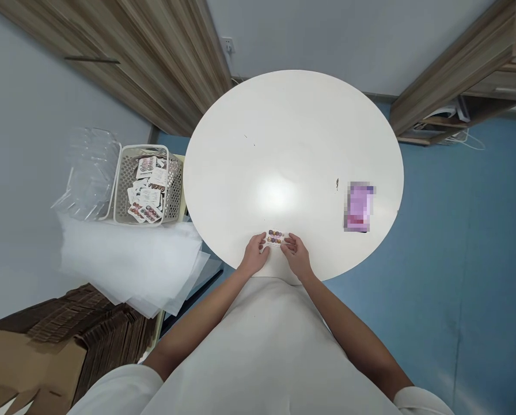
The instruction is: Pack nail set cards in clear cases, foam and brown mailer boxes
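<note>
A small white card with two rows of round, coloured pieces on it is held at the near edge of a round white table. My left hand grips the card's left end between thumb and fingers. At the right end, my right hand has its thumb and fingers closed on the same card. What the round pieces are is too small to make out.
Left of the table stands a white perforated basket with many similar cards. Clear plastic trays, translucent sheets and folded cardboard lie beyond it. A blurred purple item rests on the table's right side.
</note>
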`<state>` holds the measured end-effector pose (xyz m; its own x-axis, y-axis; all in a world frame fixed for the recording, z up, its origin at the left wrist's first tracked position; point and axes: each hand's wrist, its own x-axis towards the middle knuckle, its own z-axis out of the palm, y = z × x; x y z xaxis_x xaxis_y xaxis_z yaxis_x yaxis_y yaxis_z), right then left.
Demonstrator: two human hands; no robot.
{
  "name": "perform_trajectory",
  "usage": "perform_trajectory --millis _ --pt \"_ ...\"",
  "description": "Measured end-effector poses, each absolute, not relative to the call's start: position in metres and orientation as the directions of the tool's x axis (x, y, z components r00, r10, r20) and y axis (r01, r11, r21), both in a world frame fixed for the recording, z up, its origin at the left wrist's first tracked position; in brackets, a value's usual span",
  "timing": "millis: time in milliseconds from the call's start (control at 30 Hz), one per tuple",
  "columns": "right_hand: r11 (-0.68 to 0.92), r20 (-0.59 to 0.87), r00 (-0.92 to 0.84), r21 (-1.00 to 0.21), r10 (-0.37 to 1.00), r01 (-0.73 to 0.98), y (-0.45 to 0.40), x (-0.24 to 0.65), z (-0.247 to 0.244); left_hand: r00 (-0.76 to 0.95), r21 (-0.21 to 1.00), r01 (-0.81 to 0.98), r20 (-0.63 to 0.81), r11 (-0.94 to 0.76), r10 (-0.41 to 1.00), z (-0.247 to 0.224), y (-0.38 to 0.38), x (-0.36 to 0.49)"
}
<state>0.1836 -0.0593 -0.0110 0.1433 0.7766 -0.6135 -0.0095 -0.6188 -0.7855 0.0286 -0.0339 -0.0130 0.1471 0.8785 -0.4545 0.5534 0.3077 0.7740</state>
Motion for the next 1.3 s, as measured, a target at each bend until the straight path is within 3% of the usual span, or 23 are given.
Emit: perform_trajectory --millis 233,400,800,1300 --pt "-0.632 -0.646 0.232 -0.762 0.727 -0.141 -0.055 0.156 -0.006 0.205 0.804 0.529 -0.433 0.272 0.878 -0.016 -0.027 0.010" --pt "-0.614 -0.642 0.183 -0.766 0.745 -0.189 -0.041 0.117 0.002 0.184 0.795 0.545 -0.424 0.267 0.886 -0.015 -0.013 -0.021" --pt "-0.572 -0.585 0.047 -0.805 0.810 -0.157 0.015 0.015 0.002 0.012 0.822 0.428 -0.420 0.375 0.907 -0.026 0.027 -0.122" --pt "-0.560 -0.564 0.039 -0.825 0.825 -0.082 0.047 -0.013 -0.012 0.029 0.834 0.434 -0.392 0.341 0.920 -0.023 0.058 -0.152"
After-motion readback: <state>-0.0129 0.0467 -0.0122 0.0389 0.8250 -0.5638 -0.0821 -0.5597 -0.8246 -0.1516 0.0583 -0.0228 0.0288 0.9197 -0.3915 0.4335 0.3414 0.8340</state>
